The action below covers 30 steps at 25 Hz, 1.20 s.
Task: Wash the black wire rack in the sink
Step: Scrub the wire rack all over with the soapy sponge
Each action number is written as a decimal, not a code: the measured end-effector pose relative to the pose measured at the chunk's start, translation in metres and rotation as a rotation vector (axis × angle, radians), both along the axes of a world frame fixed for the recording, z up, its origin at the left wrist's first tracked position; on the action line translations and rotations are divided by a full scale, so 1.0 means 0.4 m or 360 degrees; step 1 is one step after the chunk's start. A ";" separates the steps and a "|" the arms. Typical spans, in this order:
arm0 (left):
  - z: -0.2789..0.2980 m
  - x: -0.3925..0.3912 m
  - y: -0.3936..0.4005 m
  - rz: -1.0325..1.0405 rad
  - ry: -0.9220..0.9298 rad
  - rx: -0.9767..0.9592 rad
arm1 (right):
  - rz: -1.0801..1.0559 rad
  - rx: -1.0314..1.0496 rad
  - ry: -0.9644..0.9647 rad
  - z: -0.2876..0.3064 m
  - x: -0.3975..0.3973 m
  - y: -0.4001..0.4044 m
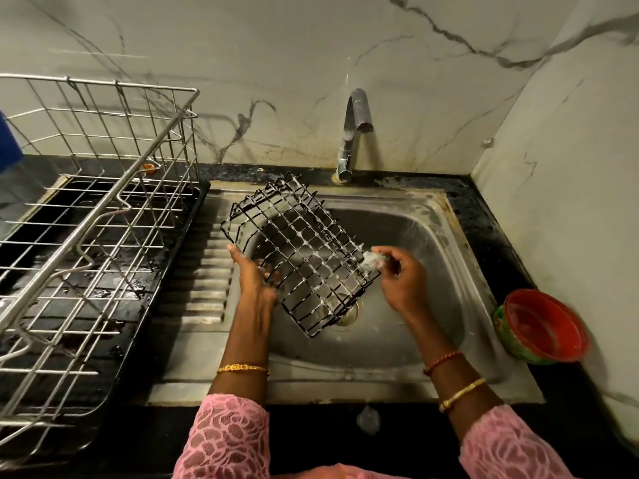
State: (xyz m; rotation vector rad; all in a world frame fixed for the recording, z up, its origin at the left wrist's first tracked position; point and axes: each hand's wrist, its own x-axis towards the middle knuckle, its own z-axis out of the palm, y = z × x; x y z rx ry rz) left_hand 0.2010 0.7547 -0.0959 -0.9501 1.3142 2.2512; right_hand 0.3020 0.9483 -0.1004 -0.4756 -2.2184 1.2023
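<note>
Right hand (401, 281) fingers are curled round a sudsy scrubber (375, 261), rubbing the black wire rack (304, 257)'s near corner, while the left hand (254, 274) grips its side, probably to steady it. The rack's tilted over the sink (432, 236) basin, clear of the tap (352, 133), so there's likely room to turn it.

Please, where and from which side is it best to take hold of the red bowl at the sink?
Probably by the rim of the red bowl, from above: it stands upright, mouth open, on the sink edge, with the wall close on its right. Pinch the rim's left side.
</note>
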 end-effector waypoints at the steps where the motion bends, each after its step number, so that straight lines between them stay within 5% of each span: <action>1: -0.001 -0.005 0.000 -0.0002 0.0003 0.0002 | -0.0007 -0.0122 -0.0035 -0.005 -0.011 0.010; 7: -0.020 -0.011 -0.005 0.0018 -0.0023 -0.0022 | -0.0175 -0.0512 -0.0184 -0.045 -0.037 0.026; 12: -0.023 -0.004 0.033 0.0206 -0.0021 0.0038 | -0.0563 -0.0527 0.0174 -0.054 0.003 -0.054; 20: -0.018 0.009 0.036 0.0213 -0.0057 0.0111 | -0.0041 -0.0043 0.0413 -0.046 0.127 -0.188; 30: -0.015 0.012 0.035 0.0184 -0.0041 0.0103 | -0.0294 -0.0383 -0.0103 -0.022 -0.026 -0.025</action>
